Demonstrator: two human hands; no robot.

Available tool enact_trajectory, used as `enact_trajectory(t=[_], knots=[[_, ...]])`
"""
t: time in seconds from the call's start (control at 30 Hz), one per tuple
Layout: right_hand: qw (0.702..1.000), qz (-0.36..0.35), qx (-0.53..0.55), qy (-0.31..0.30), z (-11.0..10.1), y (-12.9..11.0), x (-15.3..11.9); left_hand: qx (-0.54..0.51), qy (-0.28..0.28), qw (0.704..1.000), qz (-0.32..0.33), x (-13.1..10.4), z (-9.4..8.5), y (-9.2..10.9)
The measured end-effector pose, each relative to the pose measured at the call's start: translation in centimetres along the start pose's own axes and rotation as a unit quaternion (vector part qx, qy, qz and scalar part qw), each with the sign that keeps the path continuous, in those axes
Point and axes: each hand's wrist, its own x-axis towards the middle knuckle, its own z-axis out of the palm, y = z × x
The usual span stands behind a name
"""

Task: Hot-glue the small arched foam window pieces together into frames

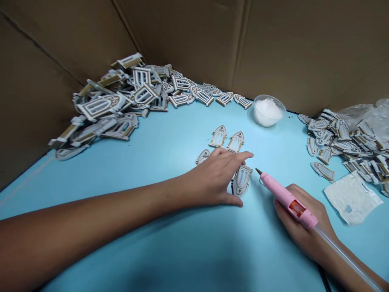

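My left hand (pixel 215 176) reaches over a small group of arched window-shaped pieces in the middle of the blue table. Its fingers are spread, with thumb and index finger apart on either side of one arched piece (pixel 242 180). Whether the fingertips touch that piece I cannot tell. Two more pieces, an arched piece (pixel 219 136) and its neighbour (pixel 236 142), lie just beyond the hand, and another (pixel 202 156) is partly covered by it. In my right hand (pixel 306 219) is a pink hot glue gun (pixel 282 194), its nozzle pointing at the arched piece, with a clear glue stick out its back.
A large heap of white-and-gold arched pieces (pixel 121 95) lies back left. Smaller pieces are heaped (pixel 343 138) at right, beside a plastic bag (pixel 373 115). A clear tub (pixel 269 110) of white fluffy material stands at the back. A white sheet (pixel 352 197) lies right. Cardboard walls (pixel 194 36) enclose the table.
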Motion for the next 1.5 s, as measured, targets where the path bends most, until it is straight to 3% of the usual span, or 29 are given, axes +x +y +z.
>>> enact_trajectory(t=[0.27, 0.43, 0.83, 1.5], knots=[[0.999, -0.031, 0.001, -0.032, 0.9, 0.5, -0.3, 0.012, -0.023, 1.000, -0.015, -0.2, -0.3, 0.5], [0.997, -0.049, -0.002, -0.065, 1.0, 1.0, -0.8, -0.015, -0.002, 1.000, 0.000, -0.3, -0.1, 0.3], [0.996, -0.071, -0.017, -0.050, 1.6, 1.3, -1.0, -0.034, 0.017, 0.997, 0.073, -0.5, 0.3, 0.1], [0.996, -0.072, -0.027, -0.050, 1.5, 1.1, -1.1, -0.025, 0.013, 0.997, 0.073, -0.5, 0.1, 0.2]])
